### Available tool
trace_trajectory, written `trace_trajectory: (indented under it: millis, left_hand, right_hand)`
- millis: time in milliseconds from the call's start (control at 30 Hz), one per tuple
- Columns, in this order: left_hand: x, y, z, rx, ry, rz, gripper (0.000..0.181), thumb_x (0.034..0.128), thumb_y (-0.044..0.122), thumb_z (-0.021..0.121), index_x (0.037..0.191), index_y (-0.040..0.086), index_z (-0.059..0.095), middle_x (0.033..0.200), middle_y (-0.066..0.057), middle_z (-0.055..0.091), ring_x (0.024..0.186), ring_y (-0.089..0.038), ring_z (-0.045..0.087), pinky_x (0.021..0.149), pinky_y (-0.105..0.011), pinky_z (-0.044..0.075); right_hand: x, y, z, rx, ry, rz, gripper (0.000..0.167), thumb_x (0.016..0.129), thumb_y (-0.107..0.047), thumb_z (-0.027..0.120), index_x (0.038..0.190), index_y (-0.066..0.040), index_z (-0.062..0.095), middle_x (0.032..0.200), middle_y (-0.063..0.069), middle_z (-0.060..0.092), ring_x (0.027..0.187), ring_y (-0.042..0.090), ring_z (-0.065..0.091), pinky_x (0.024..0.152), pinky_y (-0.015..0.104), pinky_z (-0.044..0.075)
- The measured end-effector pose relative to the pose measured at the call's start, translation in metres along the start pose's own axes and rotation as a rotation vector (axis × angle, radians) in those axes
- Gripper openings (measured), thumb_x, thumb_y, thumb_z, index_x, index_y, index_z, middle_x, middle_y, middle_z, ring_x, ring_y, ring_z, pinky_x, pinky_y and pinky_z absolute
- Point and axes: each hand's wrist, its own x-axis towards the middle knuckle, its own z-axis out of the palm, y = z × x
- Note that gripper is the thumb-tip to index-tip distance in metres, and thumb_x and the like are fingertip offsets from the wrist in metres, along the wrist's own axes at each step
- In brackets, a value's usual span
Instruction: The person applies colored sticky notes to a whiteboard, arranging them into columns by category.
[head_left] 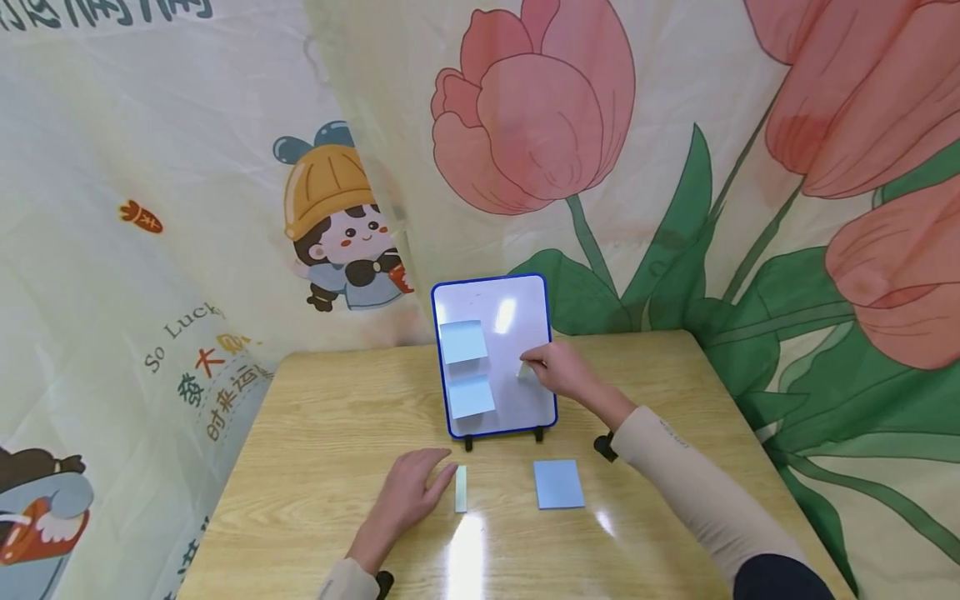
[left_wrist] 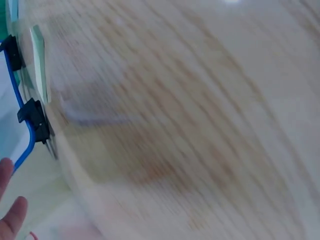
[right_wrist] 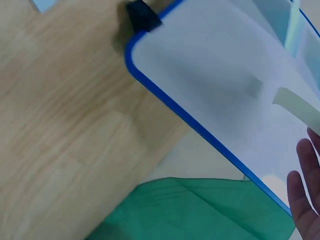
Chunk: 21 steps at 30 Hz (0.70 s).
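Observation:
In the head view, a small whiteboard (head_left: 517, 337) with a blue rim stands tilted back on the table. Two light blue sticky notes (head_left: 463, 340) are stuck one above the other on its left half. Before its right half, my right hand (head_left: 562, 369) pinches a narrow pale green sticky strip (right_wrist: 299, 108); the right wrist view shows the strip's free end over the board. My left hand (head_left: 407, 493) hovers low over the table with loosely bent fingers, holding nothing. Just beside its fingertips lies a pad of pale green strips (head_left: 461, 489).
A blue sticky note pad (head_left: 558, 484) lies on the wooden table (head_left: 337, 408), in front of the board and to the right. Black feet (head_left: 468, 443) hold up the board's lower edge. Behind the table hangs a printed cloth (head_left: 375, 67) with tulips.

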Motion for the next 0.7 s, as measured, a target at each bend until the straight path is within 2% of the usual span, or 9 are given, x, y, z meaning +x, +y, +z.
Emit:
trace_trajectory:
  millis: [167,267,500,700]
  left_hand:
    - [0.007,0.001,0.006,-0.006,0.069,0.084,0.026,0.0913,0.026,0.069,0.112,0.011,0.073,0.107,-0.006,0.075,0.099,-0.023,0.07,0.085,-0.045,0.055]
    - [0.013,0.004,0.007,0.002,0.083,0.104,0.027,0.0928,0.029,0.067,0.114,0.012,0.072,0.109,-0.006,0.075,0.1,-0.022,0.07,0.086,-0.044,0.055]
    - [0.038,0.015,0.002,0.008,0.079,0.14,0.027,0.0959,0.034,0.063,0.11,0.012,0.072,0.106,-0.003,0.073,0.099,-0.021,0.068,0.087,-0.044,0.054]
    - [0.057,0.025,-0.002,0.012,0.057,0.174,0.031,0.0953,0.034,0.064,0.114,0.011,0.072,0.108,-0.004,0.074,0.102,-0.022,0.068,0.088,-0.044,0.054]
  right_hand:
    - [0.01,0.001,-0.01,-0.042,0.093,-0.03,0.02,0.094,-0.006,0.064,0.11,-0.005,0.076,0.106,0.012,0.076,0.096,0.027,0.074,0.078,0.037,0.061]
    - [0.014,0.002,-0.013,-0.084,0.15,-0.037,0.021,0.094,-0.008,0.064,0.111,-0.007,0.076,0.106,0.01,0.076,0.094,0.027,0.074,0.077,0.037,0.061]
    - [0.024,-0.001,-0.019,-0.134,0.265,-0.038,0.021,0.093,-0.009,0.067,0.112,-0.009,0.076,0.104,0.01,0.077,0.088,0.026,0.072,0.073,0.036,0.06]
    - [0.029,-0.002,-0.021,-0.146,0.309,-0.006,0.023,0.094,-0.011,0.066,0.115,-0.01,0.075,0.108,0.009,0.076,0.092,0.026,0.072,0.075,0.036,0.06]
